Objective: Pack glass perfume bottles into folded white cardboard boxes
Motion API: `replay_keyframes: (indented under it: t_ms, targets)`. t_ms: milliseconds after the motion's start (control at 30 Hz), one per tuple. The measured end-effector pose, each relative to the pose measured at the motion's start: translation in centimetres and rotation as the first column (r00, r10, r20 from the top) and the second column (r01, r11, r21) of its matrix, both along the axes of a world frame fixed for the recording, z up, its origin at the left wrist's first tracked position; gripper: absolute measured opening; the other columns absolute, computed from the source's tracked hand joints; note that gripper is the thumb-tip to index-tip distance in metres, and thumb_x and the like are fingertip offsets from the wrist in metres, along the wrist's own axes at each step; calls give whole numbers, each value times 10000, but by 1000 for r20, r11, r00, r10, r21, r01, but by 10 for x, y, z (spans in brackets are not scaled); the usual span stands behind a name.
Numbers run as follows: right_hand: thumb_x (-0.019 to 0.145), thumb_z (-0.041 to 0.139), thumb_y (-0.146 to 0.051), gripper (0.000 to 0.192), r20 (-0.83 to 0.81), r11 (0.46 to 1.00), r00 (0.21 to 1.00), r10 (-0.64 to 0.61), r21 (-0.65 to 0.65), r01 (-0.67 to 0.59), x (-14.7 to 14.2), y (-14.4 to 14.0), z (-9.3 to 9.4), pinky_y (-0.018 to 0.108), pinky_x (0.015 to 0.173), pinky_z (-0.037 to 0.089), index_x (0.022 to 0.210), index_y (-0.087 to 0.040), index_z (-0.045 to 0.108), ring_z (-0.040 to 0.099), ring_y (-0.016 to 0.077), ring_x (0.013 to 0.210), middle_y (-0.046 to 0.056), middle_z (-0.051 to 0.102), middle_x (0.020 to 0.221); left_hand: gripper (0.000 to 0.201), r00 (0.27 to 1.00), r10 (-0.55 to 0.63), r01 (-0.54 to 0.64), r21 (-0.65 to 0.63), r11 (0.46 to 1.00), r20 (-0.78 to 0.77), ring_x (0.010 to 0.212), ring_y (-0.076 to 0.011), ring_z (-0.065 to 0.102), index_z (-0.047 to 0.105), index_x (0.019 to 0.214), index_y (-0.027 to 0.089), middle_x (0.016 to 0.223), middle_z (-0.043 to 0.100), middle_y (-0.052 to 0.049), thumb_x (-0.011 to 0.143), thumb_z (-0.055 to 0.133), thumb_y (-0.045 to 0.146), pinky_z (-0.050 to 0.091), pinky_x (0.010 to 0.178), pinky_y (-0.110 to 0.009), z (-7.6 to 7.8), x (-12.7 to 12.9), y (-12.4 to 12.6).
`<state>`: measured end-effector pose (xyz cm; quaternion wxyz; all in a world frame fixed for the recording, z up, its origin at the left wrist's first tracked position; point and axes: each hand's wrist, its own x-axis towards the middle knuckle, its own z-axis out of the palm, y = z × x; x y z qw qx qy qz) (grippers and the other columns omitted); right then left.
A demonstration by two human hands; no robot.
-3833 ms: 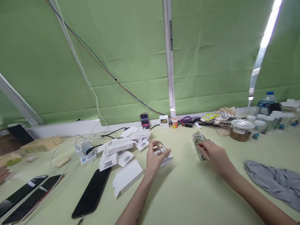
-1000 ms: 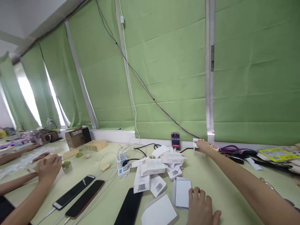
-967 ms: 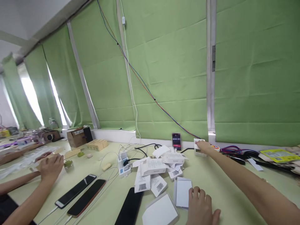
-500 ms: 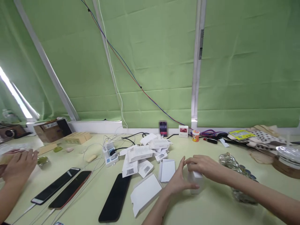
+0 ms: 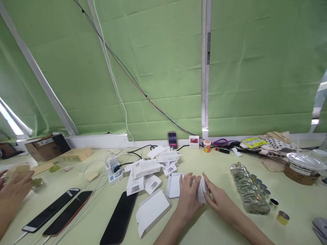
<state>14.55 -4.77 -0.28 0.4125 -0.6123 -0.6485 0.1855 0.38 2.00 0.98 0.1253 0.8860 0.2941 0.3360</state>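
From the left, I see another person's hand (image 5: 11,190) at the table's (image 5: 230,234) edge, then two phones (image 5: 57,212) and a black phone (image 5: 119,217), all left of the small white box (image 5: 201,190). A pile of white cartons (image 5: 150,166) lies behind it to the left. My left hand (image 5: 187,197) wraps its fingers around the box's left side; my right hand (image 5: 219,202) presses curled fingers on its right. Right of the box lies a clear bag of small tins (image 5: 246,187).

Soft, even daylight filters through the green blinds (image 5: 153,68); wide-angle edges bend, shadows faint.
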Motion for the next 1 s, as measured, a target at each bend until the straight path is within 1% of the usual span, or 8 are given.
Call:
replay_keyframes:
  t_ms: [100,200,333,467,567,700,833,1000]
  targets:
    - [918,272,-463,616,-84,996,995,-58,-66,53,2,3,-9,376,811,502,1469,-191,223,644,237,927,96,663,1071,580,1000,-3,4,33,999,-22,1201,-314,446,491,1189,258,1134,547,-85,641,667,181,181,1076,-584,0,2,2]
    - [929,181,-482,641,-273,982,948,-162,-144,126,7,6,-10,361,608,516,1466,-134,160,617,221,583,26,633,694,658,998,-15,16,-15,1000,58,1082,-292,515,462,1180,230,1102,548,-85,590,748,288,373,974,-497,2,3,6]
    - [897,353,-433,427,-219,943,927,-306,65,326,10,5,-8,385,743,503,1248,-214,455,612,225,790,85,578,978,679,989,-45,52,-49,997,142,1013,-254,523,391,1186,214,1111,522,-83,604,737,269,461,832,-383,-3,-1,13]
    - [887,425,-391,254,-2,911,943,-333,257,323,3,0,-8,420,921,411,928,-251,632,487,263,1049,95,471,1096,625,990,-63,68,-32,997,124,1015,-240,517,380,1144,216,1098,519,-73,619,719,253,432,858,-373,-8,1,17]
    - [848,498,-432,261,-44,903,925,-378,204,378,4,3,-12,452,950,385,985,-258,636,459,272,1048,87,455,1062,543,997,-68,67,18,998,49,1051,-240,516,405,1126,229,1106,550,-61,659,682,234,379,913,-384,-3,8,16]
    - [807,512,-441,248,-167,922,915,-366,66,381,14,14,-29,434,918,413,827,-230,641,496,257,962,63,473,928,391,987,-86,95,65,993,-138,1052,-241,522,471,1085,241,1097,585,-50,730,634,271,328,936,-376,8,13,15]
    - [785,506,-474,287,-197,962,942,-271,-75,261,14,21,-45,378,836,462,809,-217,632,538,236,888,54,502,895,490,950,-123,134,17,991,-288,1044,-268,520,471,1114,242,1108,591,-59,682,680,341,322,914,-380,14,9,23]
    - [811,482,-423,269,-162,954,941,-296,-108,281,3,21,-47,330,891,438,927,-218,611,547,216,978,52,498,973,629,946,-151,136,-72,988,-288,1013,-269,527,449,1119,234,1072,590,-48,563,738,271,335,886,-361,14,2,32]
